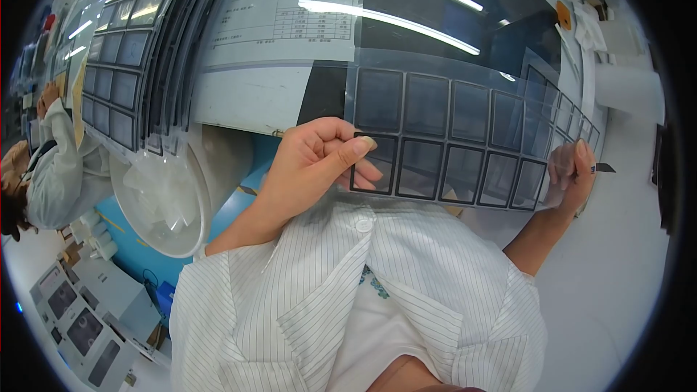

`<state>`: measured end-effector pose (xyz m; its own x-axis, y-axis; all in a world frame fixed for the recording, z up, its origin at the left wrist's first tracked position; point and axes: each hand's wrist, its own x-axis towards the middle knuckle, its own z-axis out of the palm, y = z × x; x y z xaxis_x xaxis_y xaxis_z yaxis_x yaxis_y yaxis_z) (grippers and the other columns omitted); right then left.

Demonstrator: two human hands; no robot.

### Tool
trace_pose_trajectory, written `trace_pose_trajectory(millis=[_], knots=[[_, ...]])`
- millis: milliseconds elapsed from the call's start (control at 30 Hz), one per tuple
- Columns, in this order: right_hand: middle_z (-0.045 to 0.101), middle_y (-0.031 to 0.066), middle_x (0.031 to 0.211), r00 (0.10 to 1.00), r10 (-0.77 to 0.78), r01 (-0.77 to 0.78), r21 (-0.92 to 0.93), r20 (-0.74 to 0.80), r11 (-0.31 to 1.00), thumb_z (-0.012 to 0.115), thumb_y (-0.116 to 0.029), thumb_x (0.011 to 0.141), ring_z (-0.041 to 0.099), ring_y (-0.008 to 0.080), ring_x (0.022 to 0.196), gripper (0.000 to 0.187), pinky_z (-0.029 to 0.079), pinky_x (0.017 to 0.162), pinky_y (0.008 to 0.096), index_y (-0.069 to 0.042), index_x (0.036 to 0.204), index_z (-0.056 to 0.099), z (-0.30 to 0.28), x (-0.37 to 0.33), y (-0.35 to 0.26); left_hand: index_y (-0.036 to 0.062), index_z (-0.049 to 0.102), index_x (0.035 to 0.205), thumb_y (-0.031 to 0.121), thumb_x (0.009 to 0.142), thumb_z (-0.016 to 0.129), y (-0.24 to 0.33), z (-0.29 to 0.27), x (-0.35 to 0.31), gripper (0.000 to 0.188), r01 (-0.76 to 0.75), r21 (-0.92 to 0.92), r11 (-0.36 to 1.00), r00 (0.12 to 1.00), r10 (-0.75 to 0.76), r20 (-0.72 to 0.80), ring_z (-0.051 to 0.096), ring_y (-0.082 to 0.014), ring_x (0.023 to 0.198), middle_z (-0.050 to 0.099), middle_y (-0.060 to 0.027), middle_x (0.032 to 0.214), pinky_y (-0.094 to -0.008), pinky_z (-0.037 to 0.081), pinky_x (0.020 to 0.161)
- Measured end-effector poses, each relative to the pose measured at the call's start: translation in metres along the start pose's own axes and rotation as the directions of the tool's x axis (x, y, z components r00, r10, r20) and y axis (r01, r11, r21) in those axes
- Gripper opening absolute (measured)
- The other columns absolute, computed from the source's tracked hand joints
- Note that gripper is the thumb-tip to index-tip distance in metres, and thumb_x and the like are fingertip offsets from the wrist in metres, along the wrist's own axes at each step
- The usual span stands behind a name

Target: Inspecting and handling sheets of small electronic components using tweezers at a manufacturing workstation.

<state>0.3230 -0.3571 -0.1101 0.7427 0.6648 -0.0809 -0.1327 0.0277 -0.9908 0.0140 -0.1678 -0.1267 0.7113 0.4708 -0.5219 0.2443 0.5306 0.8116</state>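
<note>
A clear plastic sheet (444, 141) with rows of black-framed rectangular panels spans the space in front of my chest, over the near edge of the table. My left hand (316, 160) pinches its left edge, thumb on top and fingers showing through the film below. At the opposite end my right hand (576, 174) grips the right edge, with part of its fingers seen through the plastic. Toward the far right the sheet curves away, and more framed panels show there; whether they belong to the same sheet I cannot tell.
Similar black-framed sheets (116, 83) stand in a thick stack at the left. Below it is a white bin (205, 210) holding crumpled clear plastic. A printed page (254, 11) lies on the glossy table (428, 25). Another person's sleeve (62, 160) shows at far left.
</note>
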Motion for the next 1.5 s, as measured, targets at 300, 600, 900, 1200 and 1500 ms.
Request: trace_pose_trajectory(millis=[300,600,900,1200,1500], knots=[[0.030,-0.0020,0.044,1.000,-0.005,0.005,0.015,-0.012,1.000,0.049,-0.016,0.088,0.023,0.0060,0.038,0.035,0.020,0.035,0.0220,-0.010,0.056,0.035,0.0006,0.0005,0.0007,0.0007,0.060,0.091,0.018,0.091,0.058,0.0005,0.0007,-0.0004,0.017,0.009,-0.034,0.999,1.000,-0.009,0.012,0.066,-0.0124,0.065,0.069,-0.0113,0.076,-0.0186,0.048,0.055],[0.029,-0.0024,0.045,0.999,0.014,-0.014,-0.002,-0.033,1.000,0.048,-0.015,0.088,0.022,0.0063,0.038,0.035,0.020,0.035,0.0222,-0.010,0.056,0.036,-0.0015,-0.0003,-0.0009,-0.0009,0.060,0.089,0.015,0.091,0.056,-0.0003,0.0049,-0.0012,0.016,-0.028,-0.022,0.999,1.000,0.027,-0.013,0.066,-0.0136,0.062,0.068,-0.0131,0.072,-0.0198,0.049,0.053],[0.029,-0.0029,0.046,1.000,0.010,-0.010,-0.004,0.019,1.000,0.044,-0.015,0.091,0.023,0.0054,0.039,0.034,0.021,0.036,0.0199,-0.011,0.060,0.033,-0.0050,0.0003,-0.0004,-0.0021,0.060,0.089,0.015,0.091,0.056,-0.0007,0.0045,0.0001,0.018,-0.005,-0.013,1.000,1.000,0.005,-0.011,0.066,-0.0141,0.061,0.068,-0.0133,0.072,-0.0196,0.049,0.052],[0.029,-0.0028,0.045,1.000,-0.002,0.002,-0.020,0.013,1.000,0.043,-0.016,0.091,0.023,0.0054,0.039,0.034,0.021,0.036,0.0202,-0.011,0.059,0.034,-0.0031,-0.0008,-0.0008,-0.0015,0.060,0.090,0.015,0.092,0.056,-0.0018,0.0047,0.0004,0.018,-0.021,-0.017,1.000,1.000,0.021,-0.005,0.066,-0.0150,0.061,0.068,-0.0130,0.072,-0.0194,0.049,0.052],[0.029,-0.0030,0.045,1.000,0.007,-0.007,-0.008,0.009,1.000,0.044,-0.017,0.091,0.022,0.0053,0.040,0.035,0.020,0.036,0.0202,-0.011,0.058,0.034,-0.0037,-0.0021,-0.0013,-0.0005,0.060,0.089,0.015,0.092,0.056,-0.0022,0.0050,-0.0002,0.017,-0.009,-0.029,1.000,1.000,0.009,-0.006,0.067,-0.0145,0.061,0.068,-0.0126,0.072,-0.0180,0.048,0.052]])
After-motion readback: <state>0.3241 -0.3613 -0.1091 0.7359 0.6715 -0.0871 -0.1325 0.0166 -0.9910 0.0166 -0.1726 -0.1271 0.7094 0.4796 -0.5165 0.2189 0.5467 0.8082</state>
